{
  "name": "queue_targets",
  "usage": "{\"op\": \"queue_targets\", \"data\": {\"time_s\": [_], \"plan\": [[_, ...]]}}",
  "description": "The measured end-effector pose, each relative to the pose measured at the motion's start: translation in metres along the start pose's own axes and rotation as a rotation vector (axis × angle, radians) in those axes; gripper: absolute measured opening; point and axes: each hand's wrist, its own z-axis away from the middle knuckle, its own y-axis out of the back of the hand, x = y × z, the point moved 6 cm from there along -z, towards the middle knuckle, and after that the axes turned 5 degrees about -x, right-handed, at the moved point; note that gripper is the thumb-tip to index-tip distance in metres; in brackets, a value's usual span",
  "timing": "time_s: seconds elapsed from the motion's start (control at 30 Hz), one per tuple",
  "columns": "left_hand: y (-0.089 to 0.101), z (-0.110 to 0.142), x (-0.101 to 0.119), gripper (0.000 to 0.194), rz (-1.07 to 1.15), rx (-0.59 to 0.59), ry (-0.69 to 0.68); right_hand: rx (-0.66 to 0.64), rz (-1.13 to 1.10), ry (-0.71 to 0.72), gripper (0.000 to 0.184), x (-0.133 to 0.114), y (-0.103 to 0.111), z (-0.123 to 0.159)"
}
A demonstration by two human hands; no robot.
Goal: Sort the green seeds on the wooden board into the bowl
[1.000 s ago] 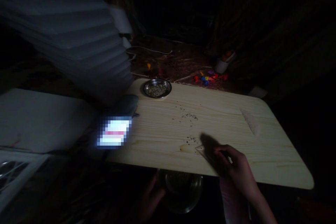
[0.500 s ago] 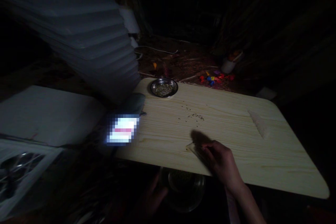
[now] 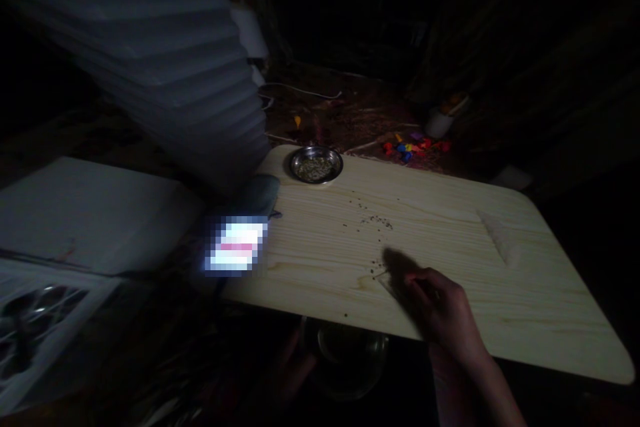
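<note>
My left hand [image 3: 296,365], dim and partly lost in shadow, grips the left side of a clear bowl [image 3: 373,367] below the table's near edge. Over the pale wooden table [image 3: 440,213] my right hand [image 3: 445,300] is closed, thumb and fingers pinched together. A thin, faint edge [image 3: 381,275] shows just left of its fingertips; what it belongs to is unclear. Small dark grains [image 3: 377,221] lie scattered on the tabletop, several of them close to the fingertips. One grain [image 3: 346,315] rests near the front edge above the bowl.
A steel dish [image 3: 317,165] holding pale and greenish bits stands at the far left corner. A bright blurred screen [image 3: 236,247] is at the left edge. A whitish strip [image 3: 499,237] lies on the right. Colourful small pieces [image 3: 415,147] are on the floor beyond.
My right hand has moved right, away from the spot above the bowl. Grains now show where its fingertips were, plus one near the front edge. My left hand stays by the bowl.
</note>
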Motion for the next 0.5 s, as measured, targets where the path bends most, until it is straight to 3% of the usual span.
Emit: {"op": "queue_targets", "data": {"time_s": [0.1, 0.3, 0.5], "plan": [[-0.001, -0.004, -0.007, 0.067, 0.004, -0.016, 0.038, -0.090, -0.022, -0.005, 0.014, -0.003, -0.005, 0.005], [-0.003, -0.010, -0.012, 0.075, 0.038, -0.029, 0.027, -0.027, -0.025, 0.018, 0.013, -0.011, -0.010, 0.002], [0.003, -0.003, -0.005, 0.072, -0.042, -0.026, 0.023, -0.170, -0.088, 0.056, 0.010, -0.021, -0.031, 0.007]]}}
